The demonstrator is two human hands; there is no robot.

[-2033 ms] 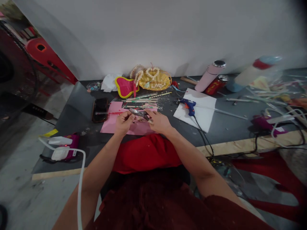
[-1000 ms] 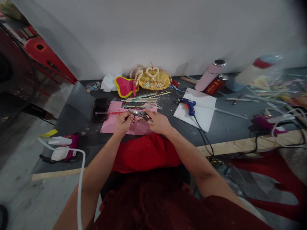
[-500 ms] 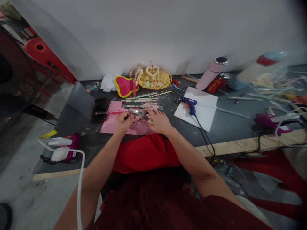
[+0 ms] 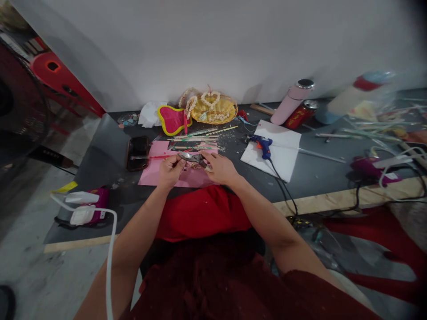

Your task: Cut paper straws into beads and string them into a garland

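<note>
My right hand (image 4: 220,168) is wrapped round the handles of a pair of pruning shears (image 4: 191,157), whose metal blades point left. Close to the blade tips, my left hand (image 4: 171,170) is closed in a pinch; what its fingers hold is too small to make out. Both hands are over a pink sheet (image 4: 150,177) on the grey table. Small pale pieces lie on the sheet under the shears. Just beyond the hands are several thin sticks (image 4: 196,139) with green markings.
A phone (image 4: 138,153) lies left of the sheet. Behind stand a wicker basket (image 4: 230,116) and a pink heart-like piece (image 4: 171,120). To the right are a glue gun (image 4: 263,146) on a white board (image 4: 290,165), a pink flask (image 4: 293,102) and a red can (image 4: 302,114).
The view has shifted very slightly. Both hands and the shears hold nearly the same position and grip.
</note>
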